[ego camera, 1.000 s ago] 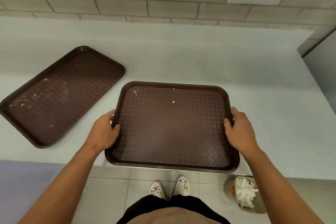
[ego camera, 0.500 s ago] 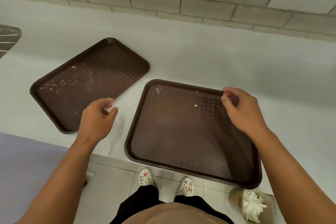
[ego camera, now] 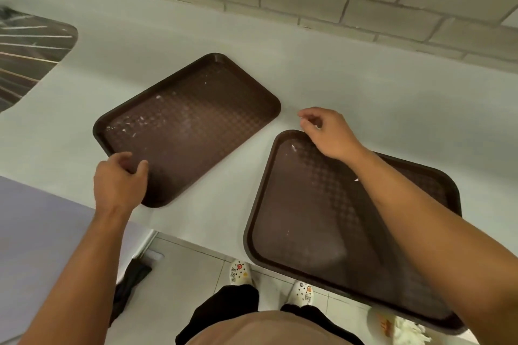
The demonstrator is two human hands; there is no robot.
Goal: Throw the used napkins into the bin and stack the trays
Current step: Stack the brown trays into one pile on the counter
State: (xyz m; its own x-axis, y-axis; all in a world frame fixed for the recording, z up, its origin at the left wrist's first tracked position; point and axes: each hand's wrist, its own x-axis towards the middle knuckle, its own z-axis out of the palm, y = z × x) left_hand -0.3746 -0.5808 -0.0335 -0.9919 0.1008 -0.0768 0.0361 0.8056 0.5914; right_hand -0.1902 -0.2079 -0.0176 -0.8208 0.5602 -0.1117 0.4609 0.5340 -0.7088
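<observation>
We see two dark brown trays with a woven texture and pale crumbs on a pale grey worktop [ego camera: 350, 87]. The left tray [ego camera: 190, 126] lies flat and askew; the right tray [ego camera: 322, 221] overhangs the near edge. A bin [ego camera: 392, 325] with white napkins [ego camera: 412, 330] shows on the floor under its corner. No writing is readable beyond small charms on the white shoes [ego camera: 239, 272]. Our left hand [ego camera: 119, 180] hangs with loosely curled fingers over the left tray's near corner, holding nothing. Our right hand [ego camera: 328, 131], fingers lightly bent and empty, hovers over the right tray's far-left corner. Half a second ago that hand was at the tray's far-right rim, and the left hand was short of the left tray.
</observation>
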